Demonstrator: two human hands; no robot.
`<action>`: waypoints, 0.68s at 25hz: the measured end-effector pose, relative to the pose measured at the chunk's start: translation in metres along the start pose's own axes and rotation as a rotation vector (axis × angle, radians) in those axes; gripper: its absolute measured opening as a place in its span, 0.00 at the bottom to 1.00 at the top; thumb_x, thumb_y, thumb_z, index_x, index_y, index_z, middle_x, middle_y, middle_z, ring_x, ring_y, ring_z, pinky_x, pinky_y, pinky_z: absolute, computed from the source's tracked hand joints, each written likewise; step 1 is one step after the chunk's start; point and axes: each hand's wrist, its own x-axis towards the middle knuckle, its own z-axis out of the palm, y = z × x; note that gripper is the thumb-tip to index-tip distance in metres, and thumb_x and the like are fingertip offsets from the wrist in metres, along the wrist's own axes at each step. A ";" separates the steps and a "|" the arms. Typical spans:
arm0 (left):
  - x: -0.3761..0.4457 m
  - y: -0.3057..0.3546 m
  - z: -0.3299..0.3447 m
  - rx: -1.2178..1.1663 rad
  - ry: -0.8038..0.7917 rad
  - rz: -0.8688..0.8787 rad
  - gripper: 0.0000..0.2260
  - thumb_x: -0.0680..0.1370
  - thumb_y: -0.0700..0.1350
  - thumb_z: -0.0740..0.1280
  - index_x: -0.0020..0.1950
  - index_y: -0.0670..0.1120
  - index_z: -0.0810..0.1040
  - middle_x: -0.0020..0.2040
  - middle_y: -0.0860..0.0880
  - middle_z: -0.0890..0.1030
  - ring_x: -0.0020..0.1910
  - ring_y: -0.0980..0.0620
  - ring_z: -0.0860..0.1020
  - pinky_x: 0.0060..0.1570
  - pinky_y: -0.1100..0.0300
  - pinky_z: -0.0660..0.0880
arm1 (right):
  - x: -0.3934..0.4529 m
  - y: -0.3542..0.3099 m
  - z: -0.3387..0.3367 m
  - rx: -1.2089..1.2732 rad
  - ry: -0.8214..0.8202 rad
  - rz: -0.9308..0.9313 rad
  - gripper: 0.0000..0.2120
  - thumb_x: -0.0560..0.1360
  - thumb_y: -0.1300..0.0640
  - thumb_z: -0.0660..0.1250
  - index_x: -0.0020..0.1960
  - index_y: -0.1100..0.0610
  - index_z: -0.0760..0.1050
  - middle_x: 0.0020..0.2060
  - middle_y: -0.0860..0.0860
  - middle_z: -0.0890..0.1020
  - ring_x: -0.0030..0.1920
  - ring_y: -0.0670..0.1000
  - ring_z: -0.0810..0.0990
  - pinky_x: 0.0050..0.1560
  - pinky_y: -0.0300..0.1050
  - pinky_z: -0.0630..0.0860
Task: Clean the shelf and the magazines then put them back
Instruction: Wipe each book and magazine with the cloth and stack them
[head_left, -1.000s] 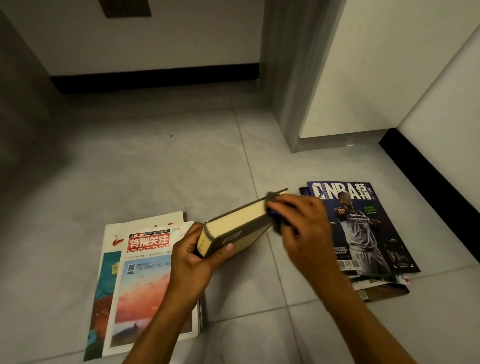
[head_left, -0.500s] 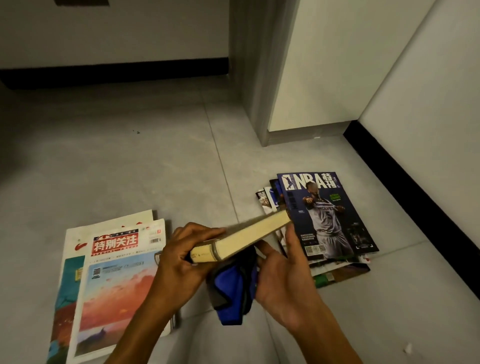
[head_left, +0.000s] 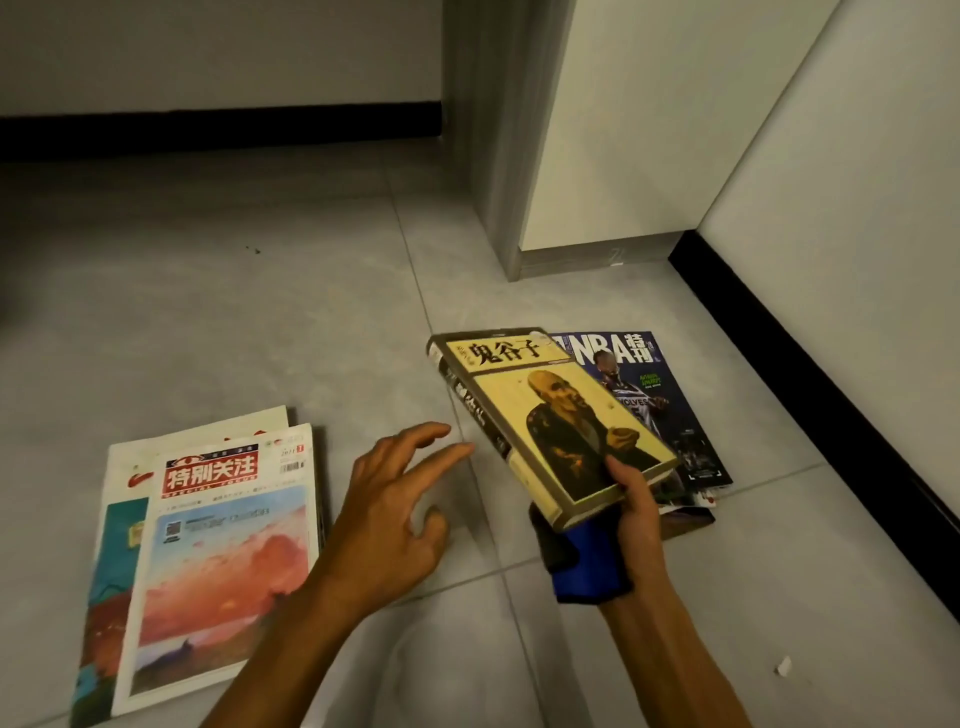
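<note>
- Two stacks of printed matter lie on the grey tiled floor (head_left: 260, 312), one at the left and one at the right, well apart.
- Left stack: a white-bordered magazine with a red title block and an orange-red landscape cover (head_left: 228, 561) lies flat on top of a second white-and-teal magazine (head_left: 111, 545), which projects beyond it at the left and top edges.
- Left hand (head_left: 387, 525): palm down over the floor just right of the left stack, fingers spread and slightly curled, holding nothing. Whether it touches the floor cannot be told.
- Yellow-covered thick book with black Chinese title characters and a figure portrait (head_left: 550, 421): held tilted above the floor, front cover up, spine toward the left; its far end overlaps the right stack in view.
- Right hand (head_left: 639, 525): grips the near lower corner of the book, thumb on the cover, fingers beneath. A blue-and-black cloth (head_left: 582, 561) is bunched under the same hand, against the book's underside.
- Right stack: a dark blue basketball magazine (head_left: 670, 400) lies on top of further magazines, whose edges show at its near end, near the black skirting board (head_left: 831, 374) of the right wall.
</note>
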 end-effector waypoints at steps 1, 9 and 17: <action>0.000 -0.001 -0.002 0.000 0.025 -0.020 0.31 0.70 0.45 0.67 0.68 0.70 0.64 0.71 0.64 0.63 0.70 0.58 0.63 0.66 0.62 0.60 | 0.008 -0.010 -0.004 -0.026 0.034 -0.040 0.21 0.70 0.47 0.68 0.60 0.56 0.76 0.50 0.58 0.84 0.46 0.58 0.83 0.51 0.55 0.77; -0.016 -0.013 0.011 -0.127 -0.033 -0.143 0.20 0.71 0.43 0.64 0.59 0.61 0.75 0.61 0.61 0.73 0.62 0.66 0.70 0.59 0.76 0.65 | 0.063 -0.049 -0.055 -0.472 0.256 0.118 0.23 0.74 0.42 0.67 0.59 0.59 0.74 0.48 0.59 0.82 0.48 0.58 0.80 0.46 0.52 0.75; -0.031 -0.033 0.000 -0.078 0.172 -0.682 0.12 0.78 0.39 0.66 0.59 0.52 0.78 0.57 0.58 0.73 0.58 0.56 0.71 0.60 0.59 0.69 | 0.037 0.022 -0.030 -0.490 0.083 0.223 0.21 0.71 0.50 0.72 0.58 0.63 0.77 0.42 0.56 0.83 0.40 0.54 0.82 0.43 0.49 0.78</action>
